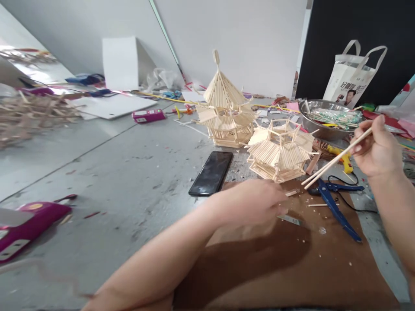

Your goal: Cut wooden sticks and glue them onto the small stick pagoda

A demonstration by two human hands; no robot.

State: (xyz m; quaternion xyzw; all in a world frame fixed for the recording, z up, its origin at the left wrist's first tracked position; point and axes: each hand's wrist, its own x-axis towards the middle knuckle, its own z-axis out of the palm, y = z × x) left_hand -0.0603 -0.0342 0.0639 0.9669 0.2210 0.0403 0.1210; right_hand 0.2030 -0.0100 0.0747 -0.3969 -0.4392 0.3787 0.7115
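Right hand: raised at the right, the hand (378, 149) has thumb and fingers closed in a pinch on two thin sticks (337, 162).
Sticks: slanting down to the left, their free ends in front of the low stick model.
Left hand: lowered over the brown board (292, 268), the hand (256, 201) is blurred with its fingers bent down; I cannot tell how far open it is or whether it grips anything.
Metal strip: the narrow strip (291, 220), perhaps a blade or ruler, lies just beside the left fingertips.
Low stick model: the six-sided frame (280, 153) stands directly beyond the left hand, roofed partway, its top open.
Tall stick model: the pointed tower (227, 106) stands behind it, to the left.
Phone: the dark phone (211, 173) lies flat beyond the left forearm.
Pliers: the blue tool (339, 211) lies across the board's right side, between the two hands, near a short loose stick (319, 205).
Glue gun: yellow (342, 157), partly behind the right hand.
Back right: a metal bowl (316, 125) of wrapped sticks, with a white bag (343, 82) behind.
Left of desk: two magenta power strips (149, 115) and a blurred stick heap (32, 116).
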